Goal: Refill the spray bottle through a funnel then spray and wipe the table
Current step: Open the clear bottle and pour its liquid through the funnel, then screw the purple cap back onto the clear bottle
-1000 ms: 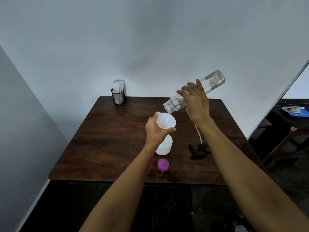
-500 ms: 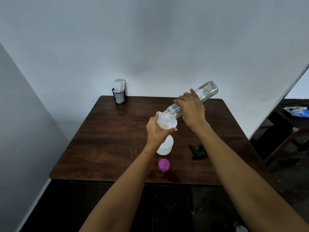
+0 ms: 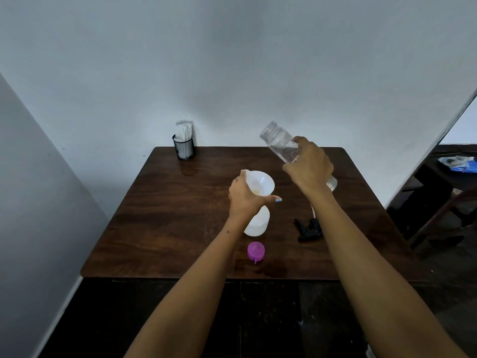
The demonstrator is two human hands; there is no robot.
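My right hand (image 3: 308, 168), right of centre, has its grip curled round a clear bottle (image 3: 280, 143), held above the surface and tilted with its open threaded mouth pointing to the upper left; its base pokes out below my palm. A little liquid shows inside. My left hand (image 3: 245, 196), at centre, has its grip wrapped round the neck where a white funnel (image 3: 262, 182) sits in the white spray bottle (image 3: 258, 222); thumb out to the right, nail painted blue. The funnel is upright with a yellowish trace at its bottom. The spray bottle stands on the dark wood surface (image 3: 160, 223), lower body showing under my wrist. The clear bottle's mouth is up and to the right of the funnel, apart from it. Just below the spray bottle lies a purple cap (image 3: 256, 251). To its right, under my right forearm, lies the black trigger sprayer head (image 3: 308, 229) with its pale tube. At the upper left corner of the surface stands a black mesh holder (image 3: 183, 148) with white items in it, against the wall.
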